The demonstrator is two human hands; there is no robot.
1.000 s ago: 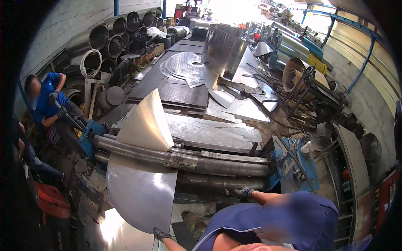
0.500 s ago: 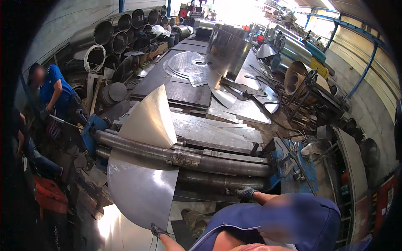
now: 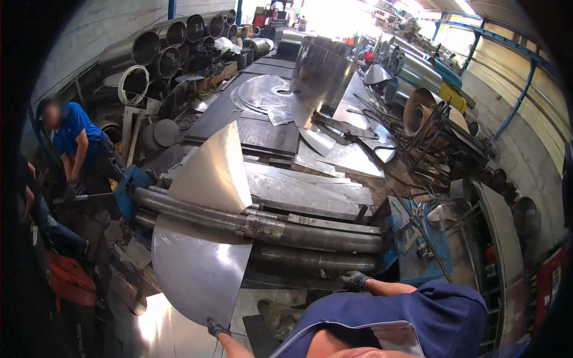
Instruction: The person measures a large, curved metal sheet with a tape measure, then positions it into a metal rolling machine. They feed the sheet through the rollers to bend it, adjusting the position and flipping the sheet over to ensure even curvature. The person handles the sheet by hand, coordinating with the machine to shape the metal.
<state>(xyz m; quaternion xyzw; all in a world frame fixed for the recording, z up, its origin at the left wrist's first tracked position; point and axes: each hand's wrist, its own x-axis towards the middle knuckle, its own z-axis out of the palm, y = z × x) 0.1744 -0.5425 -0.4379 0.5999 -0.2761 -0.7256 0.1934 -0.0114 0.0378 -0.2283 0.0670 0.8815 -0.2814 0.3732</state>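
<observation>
We judged the metal sheet [image 3: 200, 268] to be thin for its breadth: stiff enough to span out in front of the rollers without sagging much, yet springy, with a fair weight and little fragile about it. Its shiny face looked slippery and its cut rim probably sharp, so we thought the outer edge near the lower corner the best place to take hold, well apart from the pinch of the rollers. The sheet lay to the left of the machine's middle, its broad, rounded part on our side of the upper roller [image 3: 328, 237] and what seemed its raised part [image 3: 215, 170] curving up behind. Our gloved left hand [image 3: 217, 327] was at the near edge, close to that corner, so nearly all the sheet lay ahead of the grip; we could not tell whether the fingers pinched the rim or only braced it. Our right hand [image 3: 354, 280], gloved too, was well apart from the sheet, near the lower roller [image 3: 316, 259], and how far it was closed we could not tell.
</observation>
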